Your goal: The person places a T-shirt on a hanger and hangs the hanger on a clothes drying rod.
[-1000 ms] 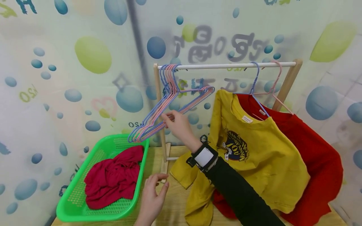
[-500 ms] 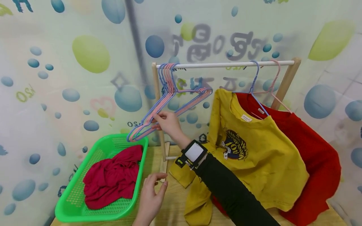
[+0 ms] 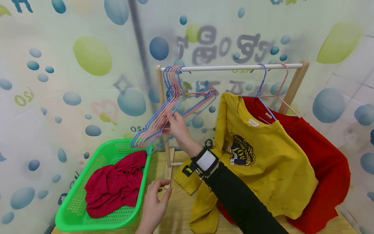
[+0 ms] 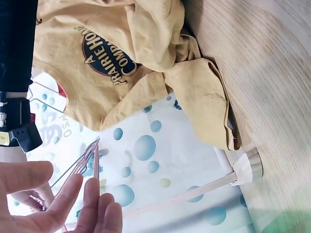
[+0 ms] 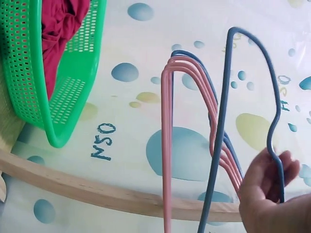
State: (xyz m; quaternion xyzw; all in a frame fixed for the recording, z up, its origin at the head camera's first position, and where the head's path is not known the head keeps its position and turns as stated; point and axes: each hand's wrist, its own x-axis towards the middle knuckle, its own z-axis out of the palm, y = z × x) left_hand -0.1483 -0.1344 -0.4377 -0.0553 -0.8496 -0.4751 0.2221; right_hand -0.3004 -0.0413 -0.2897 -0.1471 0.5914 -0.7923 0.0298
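1. The right hand (image 3: 179, 129) pinches the front blue hanger (image 5: 214, 165) between thumb and fingers; half a second ago that hanger lay against the others.
2. The left hand (image 3: 155, 201) stays low near the basket, fingers loosely bent and apart, holding nothing.
3. The blue hanger's lower end now stands apart from the bunch of hangers (image 5: 167, 145), so one seems singled out, though its hook appears still over the rail (image 3: 222, 68).
4. The yellow shirt (image 3: 274, 162) and red top (image 3: 330, 162) hang unchanged at the rail's right.
5. The crimson cloth (image 3: 117, 185) remains crumpled in the green basket (image 3: 62, 217), as yet unhung.
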